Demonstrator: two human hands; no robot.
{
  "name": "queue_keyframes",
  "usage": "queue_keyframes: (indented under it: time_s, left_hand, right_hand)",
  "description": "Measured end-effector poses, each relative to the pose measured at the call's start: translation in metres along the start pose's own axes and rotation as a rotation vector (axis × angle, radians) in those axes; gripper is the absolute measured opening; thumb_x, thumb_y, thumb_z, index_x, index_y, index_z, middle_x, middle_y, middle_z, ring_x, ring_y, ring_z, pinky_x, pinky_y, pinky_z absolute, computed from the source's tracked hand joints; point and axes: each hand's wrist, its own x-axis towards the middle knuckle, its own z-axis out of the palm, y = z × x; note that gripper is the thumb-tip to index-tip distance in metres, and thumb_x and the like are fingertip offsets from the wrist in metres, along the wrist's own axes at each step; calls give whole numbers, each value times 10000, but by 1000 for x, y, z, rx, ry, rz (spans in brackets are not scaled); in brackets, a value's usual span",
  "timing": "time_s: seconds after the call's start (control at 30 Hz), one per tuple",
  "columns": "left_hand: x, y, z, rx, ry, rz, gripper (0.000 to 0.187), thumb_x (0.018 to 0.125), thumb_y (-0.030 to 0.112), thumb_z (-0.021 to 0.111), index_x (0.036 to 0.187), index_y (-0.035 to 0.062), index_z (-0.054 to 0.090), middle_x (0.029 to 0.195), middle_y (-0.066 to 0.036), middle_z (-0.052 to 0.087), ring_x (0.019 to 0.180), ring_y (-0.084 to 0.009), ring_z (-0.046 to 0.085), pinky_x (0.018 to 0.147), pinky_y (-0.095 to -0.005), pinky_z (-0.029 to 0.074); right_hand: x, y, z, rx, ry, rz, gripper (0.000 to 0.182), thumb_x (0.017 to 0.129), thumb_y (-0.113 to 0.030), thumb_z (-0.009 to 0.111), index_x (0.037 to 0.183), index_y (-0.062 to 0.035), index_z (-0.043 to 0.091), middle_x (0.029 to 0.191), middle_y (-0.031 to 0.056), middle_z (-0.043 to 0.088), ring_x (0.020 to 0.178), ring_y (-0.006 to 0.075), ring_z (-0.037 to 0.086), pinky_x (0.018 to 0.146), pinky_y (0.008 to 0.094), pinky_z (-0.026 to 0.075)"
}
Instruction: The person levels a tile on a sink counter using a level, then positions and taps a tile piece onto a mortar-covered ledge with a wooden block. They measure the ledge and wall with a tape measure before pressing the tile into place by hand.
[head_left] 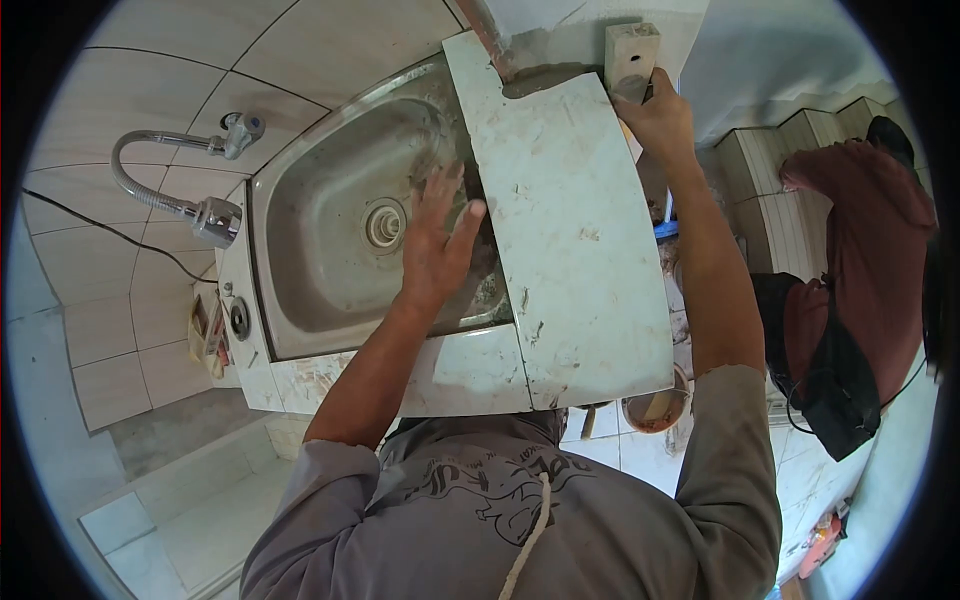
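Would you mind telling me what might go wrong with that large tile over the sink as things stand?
The large white stained tile lies partly over the stainless steel sink, so it may tip or slide in. The left hand only presses flat at its edge, a weak hold if it shifts. The right hand works at the far corner beside wet grey mortar, which could smear or let the tile slip.

Flexible hose faucet (170, 190) on tiled wall, co-worker in maroon shirt (865, 250) at right, bucket (655, 410) on floor, black cable (100, 230)
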Motion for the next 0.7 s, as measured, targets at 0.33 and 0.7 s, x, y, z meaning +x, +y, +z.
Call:
queue_keyframes:
  time_s: [0.33,0.7]
  left_hand:
    - [-1,10,11,-19,-49,3,504,931,326,594,1338,36,526,1374,-237,498,1371,-367,371,1158,-505,136]
    - [-1,5,8,77,-98,119,527,940,330,561,1367,29,488,1442,-255,407,1385,-401,327,1143,-543,149]
  right_hand:
    - [0,-7,-2,8,2,44,655,689,-368,755,1152,43,542,941,251,679,902,394,667,806,413,529]
    - [-2,0,4,-9,64,-8,537,718,-342,767,1065,17,568,842,200,689,801,337,686,716,391,528]
